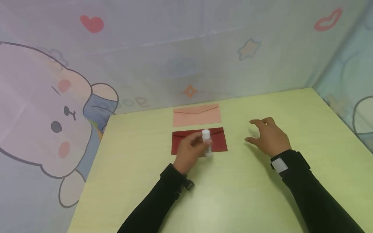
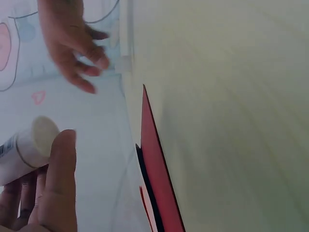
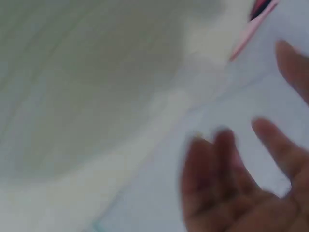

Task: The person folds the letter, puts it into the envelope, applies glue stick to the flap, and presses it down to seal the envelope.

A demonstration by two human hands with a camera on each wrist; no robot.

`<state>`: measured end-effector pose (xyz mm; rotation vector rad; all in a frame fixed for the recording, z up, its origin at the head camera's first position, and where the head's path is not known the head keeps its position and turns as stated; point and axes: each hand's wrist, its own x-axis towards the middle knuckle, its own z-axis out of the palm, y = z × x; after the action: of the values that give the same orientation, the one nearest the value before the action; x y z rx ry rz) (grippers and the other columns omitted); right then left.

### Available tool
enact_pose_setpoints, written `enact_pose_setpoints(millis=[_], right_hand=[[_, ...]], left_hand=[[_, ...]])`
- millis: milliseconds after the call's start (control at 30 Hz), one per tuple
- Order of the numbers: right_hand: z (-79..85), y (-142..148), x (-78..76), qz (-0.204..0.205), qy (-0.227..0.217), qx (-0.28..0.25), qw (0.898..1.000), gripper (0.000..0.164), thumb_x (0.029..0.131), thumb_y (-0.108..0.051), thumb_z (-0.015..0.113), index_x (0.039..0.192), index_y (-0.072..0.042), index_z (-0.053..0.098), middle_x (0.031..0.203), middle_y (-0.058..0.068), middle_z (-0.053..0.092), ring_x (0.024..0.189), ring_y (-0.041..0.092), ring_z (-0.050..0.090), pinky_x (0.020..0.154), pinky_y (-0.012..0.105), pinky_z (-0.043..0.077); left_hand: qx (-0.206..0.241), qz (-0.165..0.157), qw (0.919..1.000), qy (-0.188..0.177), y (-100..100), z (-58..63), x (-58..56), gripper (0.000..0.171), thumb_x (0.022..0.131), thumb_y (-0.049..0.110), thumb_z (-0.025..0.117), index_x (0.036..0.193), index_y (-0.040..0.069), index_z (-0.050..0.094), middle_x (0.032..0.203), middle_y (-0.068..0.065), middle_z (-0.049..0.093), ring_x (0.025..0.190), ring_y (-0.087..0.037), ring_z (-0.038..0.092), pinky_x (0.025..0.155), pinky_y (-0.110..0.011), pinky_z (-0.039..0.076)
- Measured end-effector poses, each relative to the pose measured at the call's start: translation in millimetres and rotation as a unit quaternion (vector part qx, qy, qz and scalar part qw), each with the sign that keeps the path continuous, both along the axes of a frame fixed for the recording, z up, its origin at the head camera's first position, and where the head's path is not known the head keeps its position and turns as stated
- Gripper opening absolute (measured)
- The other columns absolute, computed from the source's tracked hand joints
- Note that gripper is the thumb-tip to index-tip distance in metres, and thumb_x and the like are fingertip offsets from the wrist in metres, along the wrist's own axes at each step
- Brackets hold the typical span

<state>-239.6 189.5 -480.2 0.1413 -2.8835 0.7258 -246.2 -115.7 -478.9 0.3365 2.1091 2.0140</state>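
Note:
My left hand [image 1: 188,152] grips a white glue stick [image 1: 206,135] upright, its white cap end at the top, in front of the dark red envelope [image 1: 219,142]. The left wrist view shows the glue stick [image 2: 26,151] between thumb and fingers, with part of a printed label. Behind the red envelope lies a pink envelope [image 1: 196,117]; both have their flaps toward the back. To the right of the envelopes, my right hand [image 1: 271,137] hovers over the table, thumb and fingers spread apart around nothing. Its fingers [image 3: 207,169] are blurred in the right wrist view.
The pale yellow-green table [image 1: 233,194] extends to both sides and toward me. A printed cloth [image 1: 145,58] with a bear, a heart and a star hangs behind and to the left of it. Another patterned cloth [image 1: 361,64] hangs at the right.

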Motion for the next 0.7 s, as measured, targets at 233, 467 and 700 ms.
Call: enact_pose_setpoints(millis=[233, 467, 700], right_hand=[[-10.5, 3, -9.8, 0.072, -0.044, 0.002, 0.996, 0.046, 0.104, -0.005, 0.078, 0.148, 0.004, 0.066, 0.131, 0.031, 0.076, 0.122, 0.050, 0.075, 0.101, 0.064, 0.063], [46.6, -50, 17.0, 0.153, -0.009, -0.134, 0.979, 0.035, 0.103, -0.006, 0.080, 0.134, -0.004, 0.065, 0.124, 0.014, 0.080, 0.114, 0.035, 0.083, 0.096, 0.050, 0.069], [53.4, -58, 25.9, 0.221, 0.155, -0.114, 0.956, 0.039, 0.090, 0.003, 0.093, 0.123, -0.015, 0.082, 0.117, -0.003, 0.083, 0.099, 0.015, 0.081, 0.090, 0.038, 0.070]], left_hand=[[-0.109, -0.009, 0.9918, 0.066, -2, -6.1, 2.1, 0.044, 0.105, 0.018, 0.082, 0.148, 0.011, 0.074, 0.132, -0.014, 0.081, 0.117, -0.025, 0.079, 0.097, -0.035, 0.068], [-0.148, -0.035, 0.9786, 0.139, 2, 3.6, 10.7, 0.042, 0.106, 0.016, 0.081, 0.147, 0.014, 0.073, 0.134, -0.010, 0.081, 0.119, -0.025, 0.078, 0.098, -0.035, 0.067], [-0.160, -0.049, 0.9665, 0.195, -1, 3.4, 13.1, 0.038, 0.107, 0.021, 0.082, 0.144, 0.020, 0.076, 0.129, -0.003, 0.081, 0.111, -0.019, 0.075, 0.091, -0.028, 0.064]])
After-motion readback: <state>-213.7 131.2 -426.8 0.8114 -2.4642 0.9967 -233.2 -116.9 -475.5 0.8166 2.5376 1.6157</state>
